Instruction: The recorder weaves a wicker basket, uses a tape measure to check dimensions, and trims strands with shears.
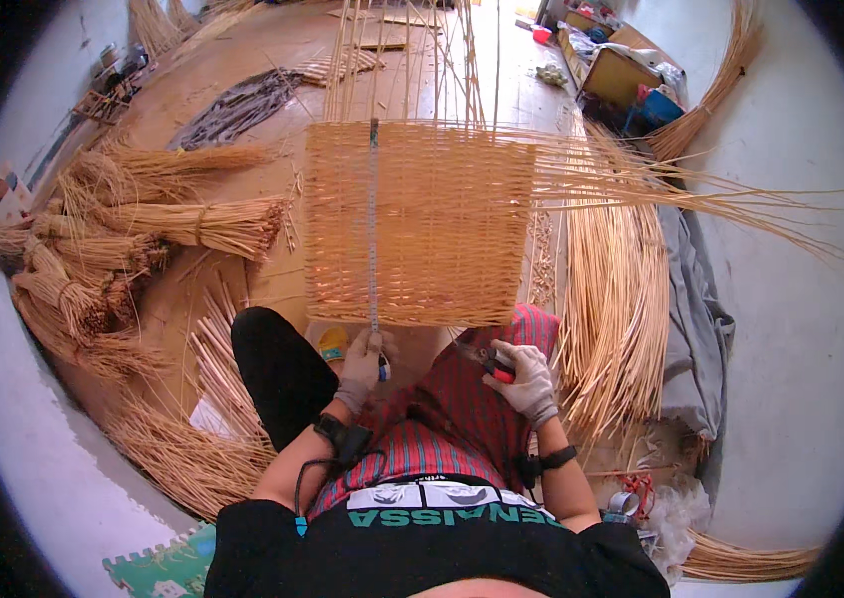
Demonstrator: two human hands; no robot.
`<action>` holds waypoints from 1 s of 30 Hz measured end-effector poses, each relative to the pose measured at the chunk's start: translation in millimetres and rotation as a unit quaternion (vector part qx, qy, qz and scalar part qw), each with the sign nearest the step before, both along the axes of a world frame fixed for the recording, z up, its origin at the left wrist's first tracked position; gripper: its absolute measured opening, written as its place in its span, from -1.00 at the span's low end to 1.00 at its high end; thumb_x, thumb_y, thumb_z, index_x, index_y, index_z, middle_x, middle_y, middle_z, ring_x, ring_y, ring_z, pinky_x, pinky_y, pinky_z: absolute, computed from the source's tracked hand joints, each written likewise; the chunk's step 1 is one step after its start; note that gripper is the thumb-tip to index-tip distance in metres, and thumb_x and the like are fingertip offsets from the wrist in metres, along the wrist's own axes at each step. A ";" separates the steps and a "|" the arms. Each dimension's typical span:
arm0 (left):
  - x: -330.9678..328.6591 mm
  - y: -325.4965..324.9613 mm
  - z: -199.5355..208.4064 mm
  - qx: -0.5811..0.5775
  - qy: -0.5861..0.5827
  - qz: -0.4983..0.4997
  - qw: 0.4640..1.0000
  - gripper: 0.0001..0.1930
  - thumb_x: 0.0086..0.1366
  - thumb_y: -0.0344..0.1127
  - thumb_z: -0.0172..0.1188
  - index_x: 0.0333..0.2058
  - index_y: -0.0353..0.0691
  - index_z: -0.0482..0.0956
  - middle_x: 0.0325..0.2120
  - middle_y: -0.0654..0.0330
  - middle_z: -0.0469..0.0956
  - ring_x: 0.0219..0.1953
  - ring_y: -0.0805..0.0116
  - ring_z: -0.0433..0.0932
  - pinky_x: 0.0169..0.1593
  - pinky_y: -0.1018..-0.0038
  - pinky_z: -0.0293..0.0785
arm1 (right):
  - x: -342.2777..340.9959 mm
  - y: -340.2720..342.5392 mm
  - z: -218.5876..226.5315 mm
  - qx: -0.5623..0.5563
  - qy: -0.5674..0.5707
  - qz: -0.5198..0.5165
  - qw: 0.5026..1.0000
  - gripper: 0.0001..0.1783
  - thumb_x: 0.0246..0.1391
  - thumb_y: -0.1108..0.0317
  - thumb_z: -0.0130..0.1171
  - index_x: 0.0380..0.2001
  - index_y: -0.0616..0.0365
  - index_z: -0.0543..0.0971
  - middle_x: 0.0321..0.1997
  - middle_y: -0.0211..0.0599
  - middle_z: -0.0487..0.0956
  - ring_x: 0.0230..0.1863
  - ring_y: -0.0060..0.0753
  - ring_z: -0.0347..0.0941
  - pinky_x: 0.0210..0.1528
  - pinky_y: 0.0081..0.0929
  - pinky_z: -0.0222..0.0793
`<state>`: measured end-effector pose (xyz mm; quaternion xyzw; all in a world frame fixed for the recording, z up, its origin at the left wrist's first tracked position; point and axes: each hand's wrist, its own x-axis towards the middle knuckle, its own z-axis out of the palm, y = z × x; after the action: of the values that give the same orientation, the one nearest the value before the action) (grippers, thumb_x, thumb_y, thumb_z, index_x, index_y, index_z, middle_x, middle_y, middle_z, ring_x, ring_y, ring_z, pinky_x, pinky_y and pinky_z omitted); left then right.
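A woven wicker panel stands in front of my knees, with long loose rods sticking out at its top and right side. A tape measure's pale strip runs straight down the panel's face from its top edge to its bottom edge. At the lower end my left hand, in a white glove, is closed around the tape measure, whose dark blue case partly shows. My right hand, also gloved, grips red-handled pruning shears just below the panel's lower right corner; the blades point up and left.
Tied bundles of rods are heaped at the left. Long peeled rods lie along the right, beside a grey cloth. A red striped cloth covers my lap. Behind the panel, more rods and a dark heap lie on the floor.
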<state>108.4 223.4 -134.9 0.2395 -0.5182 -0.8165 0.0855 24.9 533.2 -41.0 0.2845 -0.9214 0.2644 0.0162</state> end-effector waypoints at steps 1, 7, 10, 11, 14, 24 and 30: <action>0.0 1.4 1.0 -0.024 -0.002 -0.020 1.000 -0.80 0.58 -0.26 -0.02 -0.08 -0.28 0.47 -0.39 0.23 0.57 -0.35 0.44 0.59 -0.31 0.48 0.56 | 0.1 -0.4 0.0 0.000 -0.004 0.002 1.000 -0.24 -0.20 0.05 0.58 0.16 -0.15 0.59 -0.08 -0.26 0.64 0.07 -0.07 0.50 0.19 -0.16 0.35; 1.5 4.8 24.0 -0.077 -0.057 -0.051 0.994 -0.70 0.59 -0.14 -0.06 -0.10 -0.27 0.50 -0.41 0.20 0.57 -0.41 0.43 0.58 -0.34 0.45 0.55 | -0.7 -1.6 -4.7 -0.001 0.015 0.004 1.000 -0.23 -0.21 0.08 0.59 0.16 -0.15 0.58 -0.09 -0.28 0.63 0.06 -0.11 0.50 0.20 -0.19 0.34; -0.2 8.4 31.9 -0.062 -0.062 -0.056 0.995 -0.67 0.58 -0.10 -0.06 -0.09 -0.26 0.51 -0.41 0.17 0.60 -0.43 0.42 0.57 -0.35 0.44 0.55 | -1.6 -1.7 -7.8 -0.004 0.021 0.006 1.000 -0.22 -0.22 0.07 0.59 0.16 -0.15 0.58 -0.10 -0.29 0.63 0.06 -0.12 0.50 0.20 -0.19 0.33; -1.3 9.9 32.2 -0.070 -0.090 -0.063 0.991 -0.67 0.58 -0.10 -0.06 -0.09 -0.26 0.51 -0.41 0.17 0.60 -0.43 0.42 0.57 -0.35 0.44 0.55 | -1.9 -1.7 -8.5 0.000 0.023 0.005 1.000 -0.22 -0.23 0.07 0.60 0.16 -0.15 0.58 -0.10 -0.29 0.63 0.05 -0.12 0.50 0.20 -0.20 0.33; -4.5 14.3 26.2 -0.126 -0.075 -0.026 0.989 -0.68 0.58 -0.11 -0.06 -0.05 -0.26 0.52 -0.40 0.15 0.62 -0.43 0.40 0.57 -0.34 0.41 0.57 | -2.6 -2.2 -9.5 0.003 0.021 0.002 1.000 -0.21 -0.25 0.08 0.61 0.15 -0.15 0.58 -0.11 -0.29 0.62 0.05 -0.11 0.50 0.19 -0.19 0.34; -8.3 13.7 -1.2 -0.047 -0.037 -0.074 0.995 -0.70 0.59 -0.11 -0.06 -0.10 -0.23 0.48 -0.42 0.19 0.63 -0.45 0.36 0.60 -0.35 0.42 0.55 | -0.4 -3.7 -9.7 -0.030 0.051 0.006 0.998 -0.23 -0.26 0.16 0.62 0.13 -0.12 0.59 -0.14 -0.30 0.63 0.00 -0.10 0.51 0.14 -0.18 0.38; -11.0 8.8 4.6 0.031 -0.008 -0.123 0.992 -0.73 0.57 -0.10 -0.03 0.02 -0.16 0.36 -0.46 0.09 0.61 -0.46 0.28 0.58 -0.40 0.37 0.50 | -0.8 0.6 -12.1 -0.055 0.036 0.012 0.998 -0.25 -0.19 0.31 0.58 0.17 -0.01 0.57 -0.11 -0.29 0.62 0.00 -0.21 0.53 0.16 -0.23 0.44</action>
<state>97.4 232.2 -130.3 0.1832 -0.5189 -0.8345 -0.0271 24.1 533.8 -53.1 0.3034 -0.9008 0.3044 0.0618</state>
